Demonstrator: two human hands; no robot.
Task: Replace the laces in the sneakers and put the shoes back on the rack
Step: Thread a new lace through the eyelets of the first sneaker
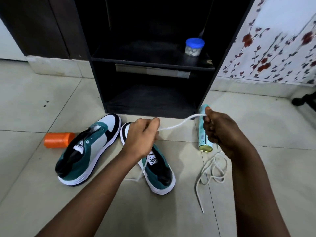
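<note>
lace (172, 126) spans mid-frame, long axis rising from centre toward the right, pinched by left hand (142, 136) and gripped in right hand (216, 130). head view: right sneaker (157, 170) lies directly below the left hand, toe toward frame top, nearer that hand; left sneaker (89, 149) beside it; rack (153, 93) above.

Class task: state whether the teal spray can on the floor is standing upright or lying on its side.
Lying on its side. The teal spray can rests lengthwise on the floor tiles, its round metal base facing the camera.
</note>
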